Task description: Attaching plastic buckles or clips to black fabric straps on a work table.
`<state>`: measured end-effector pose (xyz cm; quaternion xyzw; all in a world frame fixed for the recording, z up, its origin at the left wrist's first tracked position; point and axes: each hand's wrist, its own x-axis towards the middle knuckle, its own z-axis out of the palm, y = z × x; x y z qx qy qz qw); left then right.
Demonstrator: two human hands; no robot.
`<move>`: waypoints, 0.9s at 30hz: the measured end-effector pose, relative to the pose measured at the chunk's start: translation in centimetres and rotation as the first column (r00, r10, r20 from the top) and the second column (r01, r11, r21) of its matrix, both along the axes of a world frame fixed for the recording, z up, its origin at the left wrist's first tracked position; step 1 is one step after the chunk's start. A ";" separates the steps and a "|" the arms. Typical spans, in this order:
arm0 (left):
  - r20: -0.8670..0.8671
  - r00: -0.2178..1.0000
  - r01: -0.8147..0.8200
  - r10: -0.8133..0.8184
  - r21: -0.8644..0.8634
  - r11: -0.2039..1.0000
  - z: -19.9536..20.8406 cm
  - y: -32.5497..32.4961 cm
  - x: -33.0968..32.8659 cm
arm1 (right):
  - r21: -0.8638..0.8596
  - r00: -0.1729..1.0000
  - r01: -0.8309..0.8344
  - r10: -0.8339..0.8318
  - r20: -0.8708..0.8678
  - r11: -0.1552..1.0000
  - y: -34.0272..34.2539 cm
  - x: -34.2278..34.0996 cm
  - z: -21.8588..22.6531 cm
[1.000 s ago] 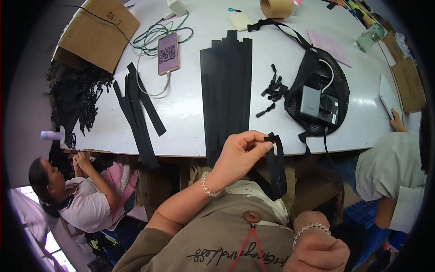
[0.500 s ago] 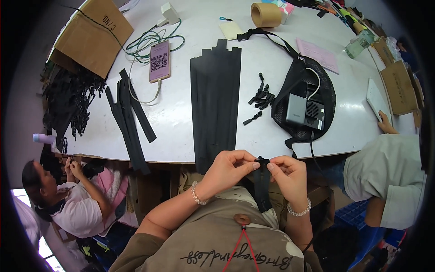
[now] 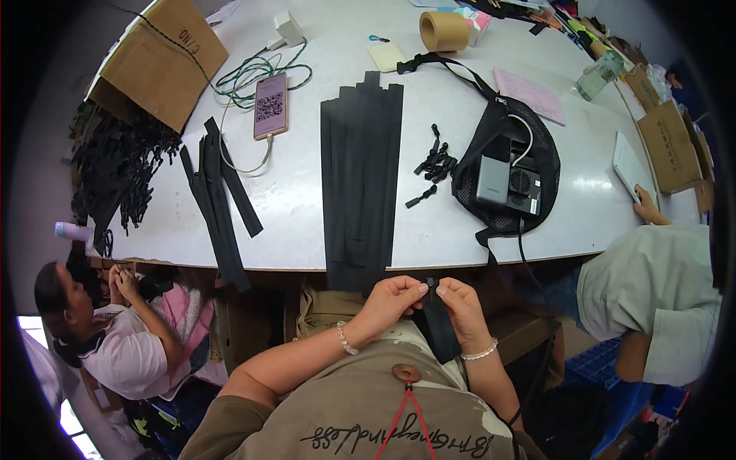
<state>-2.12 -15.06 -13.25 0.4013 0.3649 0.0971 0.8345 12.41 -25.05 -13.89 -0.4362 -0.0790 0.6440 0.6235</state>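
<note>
A: What sort of surface is it?

B: A broad white table [image 3: 291,238], glossy, with its near edge just ahead of the person's lap.

A: And the hands?

B: Left hand [image 3: 395,300] and right hand [image 3: 458,307] meet just below that edge, fingers and thumbs pinched close on the top end of a black strip [image 3: 439,333]. The rest of it hangs down before the person's shirt.

A: What lies on the table?

B: In the middle, a flat stack of black strips [image 3: 360,176], its near end reaching the edge. Left of that, a few loose strips [image 3: 218,207] and a phone [image 3: 271,107] on a cable. Farther left, a cardboard box [image 3: 157,61] leans above a heap of dark pieces [image 3: 115,169].

A: On the right?

B: Small black toggles [image 3: 437,161], then a mesh bag [image 3: 546,146] with a grey block [image 3: 493,180] on it. Beyond stand a tape roll [image 3: 443,31] and a clear bottle [image 3: 599,77].

A: Anyone else in the room?

B: Two people. One sits at the left [image 3: 130,356], hands raised together; another, in a pale sleeve [image 3: 648,284], has a hand on a white slab [image 3: 630,163] at the right.
</note>
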 end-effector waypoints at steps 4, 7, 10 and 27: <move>-0.090 0.992 -0.106 0.089 -0.204 0.973 -0.4 -0.7 0.3 | 0.020 0.993 0.060 -0.061 0.096 0.998 0.0 -0.6 -0.7; -0.071 0.991 -0.134 0.117 -0.327 0.935 -0.7 -0.9 0.3 | 0.036 0.983 0.068 -0.073 0.166 0.997 0.1 -0.6 -0.8; 0.001 0.993 -0.104 0.115 -0.422 0.900 -0.9 -0.6 0.1 | 0.020 0.981 0.064 -0.067 0.184 0.998 -0.2 -0.3 -0.9; -0.013 0.987 -0.162 0.162 -0.119 0.979 -1.8 -0.6 1.1 | -0.040 0.957 0.048 -0.034 0.288 0.998 0.0 0.7 -2.2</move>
